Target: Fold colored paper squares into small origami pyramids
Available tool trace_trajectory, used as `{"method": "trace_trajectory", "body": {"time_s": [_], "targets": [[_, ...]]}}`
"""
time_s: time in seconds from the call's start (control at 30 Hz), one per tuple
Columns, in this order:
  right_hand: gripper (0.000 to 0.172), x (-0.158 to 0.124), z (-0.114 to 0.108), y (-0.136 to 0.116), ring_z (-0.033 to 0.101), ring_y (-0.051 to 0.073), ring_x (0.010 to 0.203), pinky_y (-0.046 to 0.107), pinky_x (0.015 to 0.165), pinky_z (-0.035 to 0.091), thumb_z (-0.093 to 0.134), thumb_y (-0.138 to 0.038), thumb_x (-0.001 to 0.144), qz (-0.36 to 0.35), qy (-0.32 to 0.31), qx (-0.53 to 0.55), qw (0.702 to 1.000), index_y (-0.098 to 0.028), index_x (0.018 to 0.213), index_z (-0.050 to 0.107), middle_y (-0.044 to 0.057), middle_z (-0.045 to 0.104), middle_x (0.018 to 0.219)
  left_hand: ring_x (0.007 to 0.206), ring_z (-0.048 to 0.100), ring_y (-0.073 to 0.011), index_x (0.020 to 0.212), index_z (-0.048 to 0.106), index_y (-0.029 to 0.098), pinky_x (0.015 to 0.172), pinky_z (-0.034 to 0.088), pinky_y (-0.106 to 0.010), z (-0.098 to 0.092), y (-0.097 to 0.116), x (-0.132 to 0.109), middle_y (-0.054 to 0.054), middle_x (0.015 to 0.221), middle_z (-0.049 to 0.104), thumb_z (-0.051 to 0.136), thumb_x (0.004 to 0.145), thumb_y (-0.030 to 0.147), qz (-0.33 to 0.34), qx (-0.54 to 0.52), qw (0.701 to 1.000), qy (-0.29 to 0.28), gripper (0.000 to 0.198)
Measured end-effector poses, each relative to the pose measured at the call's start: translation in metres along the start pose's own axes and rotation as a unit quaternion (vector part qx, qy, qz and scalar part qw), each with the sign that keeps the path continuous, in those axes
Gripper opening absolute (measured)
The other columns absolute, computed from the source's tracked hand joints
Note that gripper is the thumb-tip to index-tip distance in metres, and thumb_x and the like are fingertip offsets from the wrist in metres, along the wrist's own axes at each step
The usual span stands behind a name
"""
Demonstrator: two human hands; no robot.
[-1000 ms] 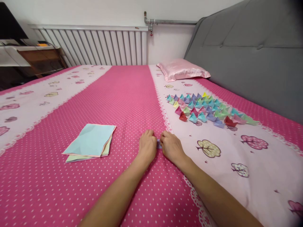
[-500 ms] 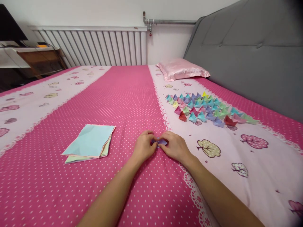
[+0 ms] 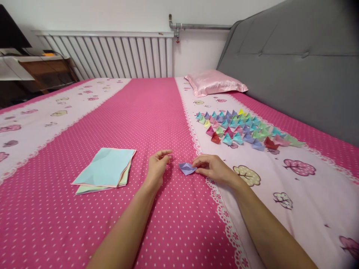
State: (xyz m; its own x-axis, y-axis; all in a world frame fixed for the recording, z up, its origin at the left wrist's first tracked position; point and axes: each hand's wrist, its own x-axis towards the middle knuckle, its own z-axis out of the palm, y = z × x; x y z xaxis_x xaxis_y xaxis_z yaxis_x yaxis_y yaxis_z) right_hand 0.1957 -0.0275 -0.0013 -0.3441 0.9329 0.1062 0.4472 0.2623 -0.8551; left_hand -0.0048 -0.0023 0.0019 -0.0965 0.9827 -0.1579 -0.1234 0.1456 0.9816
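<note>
A small folded purple paper boat [image 3: 187,168] lies on the pink dotted bedsheet [image 3: 157,112]. My right hand [image 3: 213,169] pinches its right end between thumb and fingers. Just left of the boat, my left hand [image 3: 157,166] is off it, its fingers loosely curled with nothing in them. A stack of flat coloured paper sheets [image 3: 105,171], light blue on top, lies to the left of my left hand. Beyond my right hand, several folded paper boats [image 3: 241,128] in many colours are set out in rows on the pale strip of the sheet.
A pink satin pillow [image 3: 214,82] lies at the head of the bed beside the grey padded headboard [image 3: 294,63]. A white radiator [image 3: 112,54] runs along the far wall. A wooden desk [image 3: 47,71] stands at the far left.
Both hands were pressed together on the purple paper. My left hand has let go and drawn back to the left, and the folded boat now shows, held by my right hand alone.
</note>
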Motion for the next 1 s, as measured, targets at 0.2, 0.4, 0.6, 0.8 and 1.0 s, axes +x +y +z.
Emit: {"method": "trace_trajectory", "body": {"time_s": [0.2,0.4,0.6,0.8,1.0], "targets": [[0.012,0.001,0.0,-0.002,0.06,0.013,0.071,0.025,0.068,0.044,0.06,-0.016,0.076,-0.042,0.05,-0.136,0.989,-0.021,0.079,0.07,0.001,0.068,0.078,0.052,0.052,-0.0065,0.087,0.065,0.011,0.046,0.036,-0.016,-0.001,-0.003,0.002,-0.004,0.068,0.063,0.061,0.06,0.019,0.013,0.04,0.999,-0.013,0.028],[0.017,0.003,-0.01,0.003,0.061,0.015,0.074,0.026,0.069,0.044,0.053,-0.02,0.08,-0.011,0.204,-0.179,0.962,-0.022,0.084,0.069,0.001,0.07,0.083,0.048,0.049,-0.0064,0.084,0.066,0.012,0.044,0.035,-0.017,0.0,-0.002,0.003,-0.002,0.062,0.061,0.061,0.059,0.019,0.014,0.063,0.998,-0.01,0.027],[0.022,-0.005,-0.035,0.014,0.062,0.017,0.077,0.027,0.071,0.043,0.05,-0.021,0.08,0.098,0.347,-0.235,0.903,-0.024,0.091,0.069,0.001,0.07,0.088,0.047,0.049,-0.0071,0.086,0.066,0.012,0.044,0.036,-0.019,0.002,-0.009,0.009,-0.006,0.072,0.068,0.061,0.059,0.023,0.032,0.113,0.993,-0.007,0.03],[0.024,-0.043,-0.063,0.028,0.06,0.02,0.08,0.029,0.066,0.04,0.047,-0.024,0.082,0.247,0.442,-0.287,0.813,-0.024,0.095,0.067,0.003,0.07,0.09,0.069,0.061,-0.0159,0.082,0.067,0.014,0.065,0.046,-0.027,-0.016,-0.031,0.009,-0.007,0.08,0.069,0.059,0.063,0.029,0.122,0.193,0.973,-0.019,0.026],[0.026,-0.059,-0.102,0.05,0.059,0.022,0.087,0.029,0.066,0.039,0.045,-0.023,0.085,0.288,0.416,-0.339,0.794,-0.027,0.1,0.066,0.004,0.068,0.101,0.079,0.062,-0.0198,0.082,0.066,0.015,0.078,0.047,-0.034,-0.043,-0.042,-0.024,-0.008,0.085,0.067,0.055,0.07,0.034,0.197,0.251,0.947,-0.031,0.024]]}}
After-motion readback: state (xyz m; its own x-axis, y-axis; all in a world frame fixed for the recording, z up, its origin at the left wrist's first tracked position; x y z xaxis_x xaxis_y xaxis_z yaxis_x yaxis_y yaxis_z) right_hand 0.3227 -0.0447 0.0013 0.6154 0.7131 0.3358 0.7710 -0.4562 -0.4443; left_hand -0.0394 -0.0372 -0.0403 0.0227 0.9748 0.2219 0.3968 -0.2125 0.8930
